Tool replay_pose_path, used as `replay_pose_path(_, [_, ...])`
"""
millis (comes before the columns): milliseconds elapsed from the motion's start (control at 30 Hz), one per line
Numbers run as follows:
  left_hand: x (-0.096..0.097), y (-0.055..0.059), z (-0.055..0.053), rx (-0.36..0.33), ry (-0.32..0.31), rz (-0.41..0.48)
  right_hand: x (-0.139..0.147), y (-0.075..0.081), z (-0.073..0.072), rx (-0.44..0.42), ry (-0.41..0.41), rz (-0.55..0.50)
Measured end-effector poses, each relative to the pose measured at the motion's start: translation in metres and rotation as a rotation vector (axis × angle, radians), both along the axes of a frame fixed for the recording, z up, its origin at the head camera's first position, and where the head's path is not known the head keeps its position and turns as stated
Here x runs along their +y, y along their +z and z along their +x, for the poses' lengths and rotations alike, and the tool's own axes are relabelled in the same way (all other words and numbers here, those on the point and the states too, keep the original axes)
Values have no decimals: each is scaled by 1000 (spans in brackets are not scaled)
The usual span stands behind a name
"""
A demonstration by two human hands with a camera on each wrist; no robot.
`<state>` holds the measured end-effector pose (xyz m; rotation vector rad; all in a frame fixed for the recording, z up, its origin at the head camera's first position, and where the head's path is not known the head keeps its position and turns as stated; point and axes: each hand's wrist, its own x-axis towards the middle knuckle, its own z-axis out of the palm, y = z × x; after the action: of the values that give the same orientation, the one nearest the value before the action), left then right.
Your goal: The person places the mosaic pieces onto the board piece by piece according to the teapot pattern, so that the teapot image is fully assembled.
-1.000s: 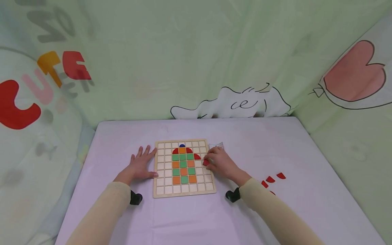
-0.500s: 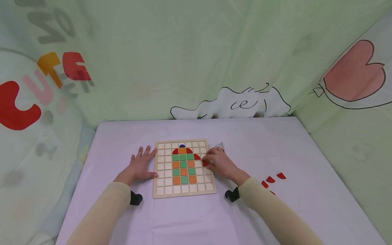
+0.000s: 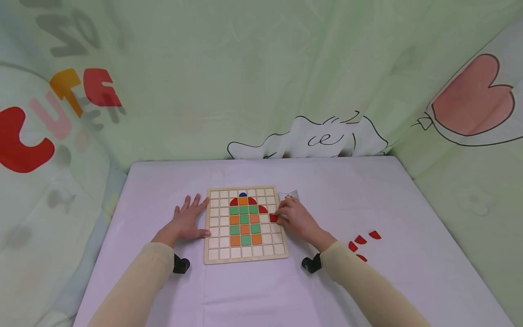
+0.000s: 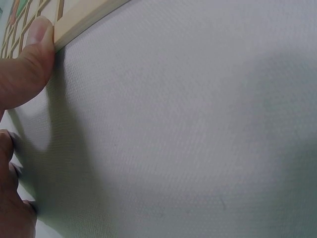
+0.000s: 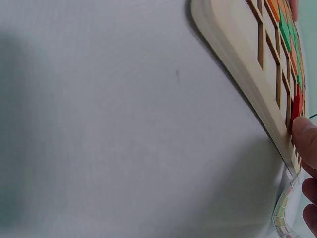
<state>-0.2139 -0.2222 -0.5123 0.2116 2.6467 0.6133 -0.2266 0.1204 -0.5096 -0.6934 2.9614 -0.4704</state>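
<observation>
A square wooden grid board (image 3: 246,261) lies on the table with orange, green, red and blue tiles in its middle cells. My left hand (image 3: 189,222) is spread at the board's left side. In the left wrist view its thumb (image 4: 38,37) rests on the wooden rim. At the right side, my right hand (image 3: 297,220) pinches a red tile (image 3: 273,218) at a cell near the board's right edge. The right wrist view shows the thumb against that red tile (image 5: 296,106); part of the tile is hidden by the fingers.
Several loose red tiles (image 3: 360,240) lie on the table right of my right forearm. A small printed card (image 3: 289,195) sits beyond my right hand, partly covered by it. Printed fabric (image 3: 261,81) hangs behind the table (image 3: 245,299) and at both sides.
The red tile has shifted slightly left and now lines up with its cell. My right fingers moved a little onto it, then slightly right. My left hand has stayed still.
</observation>
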Motion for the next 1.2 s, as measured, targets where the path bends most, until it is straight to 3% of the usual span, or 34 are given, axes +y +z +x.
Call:
replay_pose_path(467, [0,0,-1,-1,2,1,-1,-2,2,70,13,12])
replay_pose_path(800, [0,0,0,0,-8,-6,25,17,6,77,-36,-63])
replay_pose_path(967, [-1,-2,-2,1,-16,-15,57,19,14,6,-80,-52])
replay_pose_path(1200, [0,0,0,3,-13,-3,88,8,32,-141,-156,-3])
